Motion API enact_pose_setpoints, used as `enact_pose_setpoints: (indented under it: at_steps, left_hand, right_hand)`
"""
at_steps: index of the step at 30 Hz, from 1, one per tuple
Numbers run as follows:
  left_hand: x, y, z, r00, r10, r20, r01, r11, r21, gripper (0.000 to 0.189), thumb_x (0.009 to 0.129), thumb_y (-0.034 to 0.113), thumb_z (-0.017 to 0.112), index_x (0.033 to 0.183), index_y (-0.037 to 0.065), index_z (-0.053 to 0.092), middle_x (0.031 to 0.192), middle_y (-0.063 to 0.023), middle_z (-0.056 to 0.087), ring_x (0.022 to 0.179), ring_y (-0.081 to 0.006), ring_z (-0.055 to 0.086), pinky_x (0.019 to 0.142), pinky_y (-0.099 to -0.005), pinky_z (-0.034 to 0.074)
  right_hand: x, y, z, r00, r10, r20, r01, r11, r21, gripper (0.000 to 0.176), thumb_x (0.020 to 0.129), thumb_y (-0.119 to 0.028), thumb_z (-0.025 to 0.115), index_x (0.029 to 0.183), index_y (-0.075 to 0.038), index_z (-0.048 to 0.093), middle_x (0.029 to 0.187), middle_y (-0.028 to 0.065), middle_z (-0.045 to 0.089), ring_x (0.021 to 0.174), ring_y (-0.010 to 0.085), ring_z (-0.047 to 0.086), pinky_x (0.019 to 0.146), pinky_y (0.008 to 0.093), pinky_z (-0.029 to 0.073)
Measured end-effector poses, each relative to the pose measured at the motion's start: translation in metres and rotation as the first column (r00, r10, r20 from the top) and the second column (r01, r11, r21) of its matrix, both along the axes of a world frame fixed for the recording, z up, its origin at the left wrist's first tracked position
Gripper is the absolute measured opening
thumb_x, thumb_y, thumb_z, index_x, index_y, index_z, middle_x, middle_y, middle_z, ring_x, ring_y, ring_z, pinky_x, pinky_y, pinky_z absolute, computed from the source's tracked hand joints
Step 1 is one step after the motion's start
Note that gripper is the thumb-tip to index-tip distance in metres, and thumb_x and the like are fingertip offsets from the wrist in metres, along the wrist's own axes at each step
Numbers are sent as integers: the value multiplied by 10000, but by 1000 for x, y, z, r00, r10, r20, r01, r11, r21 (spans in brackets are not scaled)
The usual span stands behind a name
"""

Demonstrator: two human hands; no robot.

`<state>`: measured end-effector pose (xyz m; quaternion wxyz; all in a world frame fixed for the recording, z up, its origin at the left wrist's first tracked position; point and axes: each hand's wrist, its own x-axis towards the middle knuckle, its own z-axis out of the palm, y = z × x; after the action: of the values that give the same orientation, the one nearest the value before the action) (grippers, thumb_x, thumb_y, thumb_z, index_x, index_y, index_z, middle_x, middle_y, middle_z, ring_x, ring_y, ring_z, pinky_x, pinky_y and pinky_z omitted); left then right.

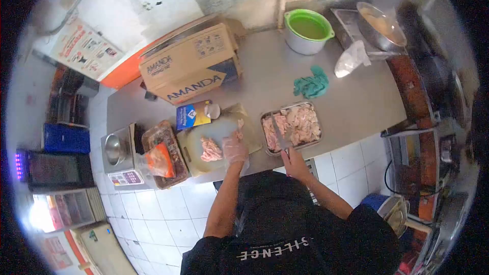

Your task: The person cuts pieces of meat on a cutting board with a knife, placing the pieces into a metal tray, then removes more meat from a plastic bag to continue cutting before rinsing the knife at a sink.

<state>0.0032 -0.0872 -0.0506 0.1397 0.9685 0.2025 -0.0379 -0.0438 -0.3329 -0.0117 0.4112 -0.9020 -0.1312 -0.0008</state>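
"Two hands at the counter [265, 79]: what does each have?"

"The right hand [294, 164] is closed round the handle of a knife [278, 131], its blade over the metal tray [306, 146]. The left hand [235, 148], in a loose, clear glove, is over the cutting board [219, 131], beside a strip of meat [240, 124]. Whether it pinches anything, I cannot tell."

"And the other meat?"

"One pink heap [210, 149] lies on the board, just beside the left hand; paler pieces [305, 124] fill the tray."

"How would it handle?"

"Light, soft and slippery, I'd judge. Grip a piece round its thickest part; hold the knife only by its handle."

"Textures, going outward?"

"Smooth, pale board; shallow, rectangular tray; crumpled teal bundle [311, 84], seemingly thin plastic; stiff, boxy cardboard carton [188, 66]; round tub [303, 45] with a bright green rim."
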Motion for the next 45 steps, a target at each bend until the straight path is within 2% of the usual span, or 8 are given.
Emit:
enact_pose_setpoints:
  at_steps: [14, 19, 22, 25, 31, 36, 42, 45]
  left_hand:
    - [75, 14, -15, 961, -225, -164, 219, 974, -51, 362, 841, 370, 563, 993, 61, 677, 972, -204, 675, 957, -334, 664, 787, -429, 544]
    - [41, -11, 46, 967, -253, 40, 247, 879, -408, 349, 807, 385, 626, 934, 63, 672, 924, -179, 684, 900, -308, 665, 765, -414, 524]
    - [24, -54, 100, 964, -253, 83, 220, 580, -785, 280, 812, 248, 682, 979, 29, 635, 916, -172, 665, 879, -325, 637, 815, -367, 511]
    - [23, -87, 71, 869, -309, 387, 495, 547, -675, 319, 810, 249, 701, 1036, 34, 638, 954, -173, 668, 890, -309, 647, 827, -366, 512]
    - [-5, -33, 91, 970, -190, 148, 241, 792, -561, 386, 828, 320, 673, 1100, 48, 639, 1007, -192, 671, 880, -305, 673, 831, -389, 519]
    - [-42, 80, 33, 915, 184, 359, -265, 945, 191, 349, 861, 378, 561, 991, 65, 643, 902, -179, 679, 846, -345, 665, 750, -447, 510]
    - [-41, 108, 53, 925, 299, -234, -318, 947, -45, 522, 880, 477, 509, 1054, 8, 657, 1021, -277, 650, 982, -424, 633, 860, -499, 490]
    - [-49, 135, 27, 980, 123, -156, -144, 981, -130, 460, 928, 396, 490, 1117, 0, 627, 1065, -249, 653, 971, -389, 644, 858, -463, 504]
  right_hand:
    - [-5, -14, 39, 786, -370, -495, 511, 839, 185, 319, 973, -288, 513, 941, 28, 491, 619, 130, 555, 448, 241, 602, 408, 362, 476]
    - [13, -33, 50, 787, -478, -390, 562, 817, 132, 323, 976, -299, 514, 934, 21, 500, 604, 101, 536, 435, 218, 578, 398, 351, 469]
    - [20, -43, 48, 743, -502, -442, 624, 759, 186, 330, 978, -306, 507, 938, 22, 506, 607, 118, 546, 427, 223, 568, 409, 362, 464]
    - [25, -42, 58, 723, -511, -465, 655, 722, 223, 332, 981, -308, 491, 969, 23, 519, 633, 164, 579, 449, 244, 575, 467, 396, 469]
    - [25, -45, 31, 808, -526, -264, 577, 797, 177, 305, 986, -276, 488, 1095, 8, 511, 507, 61, 462, 372, 182, 514, 354, 343, 408]
    - [21, -14, 38, 812, -401, -423, 525, 818, 233, 276, 986, -276, 498, 998, -1, 509, 539, 64, 468, 376, 169, 502, 364, 343, 398]
    - [28, 22, 11, 960, -182, -212, 216, 965, 150, 296, 977, -258, 520, 987, 37, 540, 630, 114, 552, 497, 205, 573, 480, 342, 452]
    - [41, 43, 40, 980, -107, -169, 143, 965, 219, 314, 962, -259, 537, 1018, 50, 546, 724, 169, 587, 646, 288, 605, 592, 381, 470]
